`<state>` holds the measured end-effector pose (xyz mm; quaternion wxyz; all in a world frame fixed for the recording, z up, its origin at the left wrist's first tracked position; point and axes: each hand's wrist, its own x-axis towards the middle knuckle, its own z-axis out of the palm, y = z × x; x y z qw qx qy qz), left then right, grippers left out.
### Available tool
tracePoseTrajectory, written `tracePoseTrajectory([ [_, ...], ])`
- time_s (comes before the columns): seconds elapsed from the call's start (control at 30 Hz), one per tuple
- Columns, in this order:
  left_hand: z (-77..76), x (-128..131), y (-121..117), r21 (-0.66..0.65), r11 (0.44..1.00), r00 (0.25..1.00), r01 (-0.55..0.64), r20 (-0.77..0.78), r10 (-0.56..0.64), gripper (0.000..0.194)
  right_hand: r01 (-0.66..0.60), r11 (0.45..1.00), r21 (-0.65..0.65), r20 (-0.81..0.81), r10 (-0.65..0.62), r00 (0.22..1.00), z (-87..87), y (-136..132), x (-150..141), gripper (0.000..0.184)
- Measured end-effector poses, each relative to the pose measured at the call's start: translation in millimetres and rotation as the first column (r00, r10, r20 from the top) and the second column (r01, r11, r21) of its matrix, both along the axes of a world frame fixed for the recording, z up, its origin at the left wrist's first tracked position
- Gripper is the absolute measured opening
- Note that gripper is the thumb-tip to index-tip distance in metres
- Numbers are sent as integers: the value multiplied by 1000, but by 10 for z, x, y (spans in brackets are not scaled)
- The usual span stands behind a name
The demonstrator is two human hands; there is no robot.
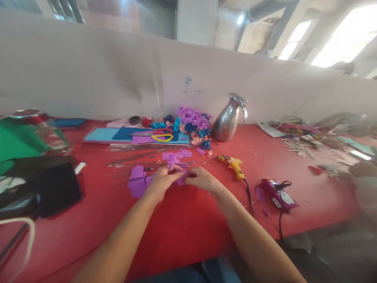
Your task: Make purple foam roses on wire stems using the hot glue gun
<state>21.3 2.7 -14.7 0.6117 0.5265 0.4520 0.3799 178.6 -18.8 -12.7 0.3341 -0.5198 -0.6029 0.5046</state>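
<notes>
Between the fingertips of both hands is a small purple petal piece (182,179), perhaps paper or foam; it is partly covered by the fingers. My left hand (162,181) pinches it from the left, and my right hand (202,179) grips its other side with curled fingers. Just above my left hand shows a purple flower shape (171,158); whether the hand holds it too, I cannot tell. Loose purple cut pieces (138,184) lie left of my left hand, beside thin wires (123,160). To the right rests a yellow glue gun (235,167).
Scissors (163,136) lie on coloured sheets (100,135) at the back, beside finished flowers (194,118) and a metal jug (228,120). A purple power strip (278,193) with cables sits right. A dark, flat object (59,188) lies left on the red table (182,228).
</notes>
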Motion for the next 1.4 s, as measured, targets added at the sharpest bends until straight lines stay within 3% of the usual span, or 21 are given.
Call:
tracePoseTrajectory([
  [0.1,20,10,2,-44,999,997,5,-73,-8,26,20,997,76,144,-31,989,69,-50,290,11],
  [0.17,25,21,-2,-46,999,995,5,-95,-9,25,221,957,190,276,-268,923,84,-109,628,15],
  [0.23,24,38,-21,-53,999,994,9,-108,-14,25,525,790,318,437,-613,658,58,-172,1020,19],
  [0.27,21,50,-35,-63,998,993,13,-117,-20,26,643,694,324,512,-700,498,29,-195,1206,22],
  [0.3,15,63,-51,-75,997,992,23,-124,-32,27,680,668,302,540,-708,456,-7,-208,1369,27],
  [0.4,-16,107,-95,-95,994,987,60,-140,-73,24,696,691,194,560,-661,499,-117,-188,1655,18],
  [0.53,-94,145,-111,-85,994,983,69,-163,-82,18,701,711,58,454,-644,615,-145,-132,1654,15],
  [0.67,-211,161,-79,-47,997,981,55,-182,-63,17,673,740,-5,254,-650,716,-36,-243,1529,8],
  [0.77,-292,168,-61,1,997,974,78,-212,-76,13,607,795,-18,-52,-607,793,47,-422,1446,25],
  [0.83,-325,170,-59,24,995,965,96,-246,-88,11,576,816,-47,-230,-570,789,86,-541,1391,33],
  [0.9,-340,170,-64,47,993,953,108,-288,-91,10,534,842,-71,-271,-532,802,114,-647,1322,33],
  [1.0,-335,167,-74,72,990,933,124,-349,-92,8,430,901,-47,-177,-431,885,150,-793,1175,36],
  [1.13,-309,167,-81,114,984,889,140,-452,-74,5,331,943,-47,119,-324,939,163,-967,936,46],
  [1.27,-315,171,-69,137,975,852,176,-516,-81,5,260,964,55,387,-261,885,129,-1036,775,44],
  [1.4,-353,178,-52,168,967,841,190,-537,-72,6,167,982,84,528,-186,829,139,-1007,711,40],
])
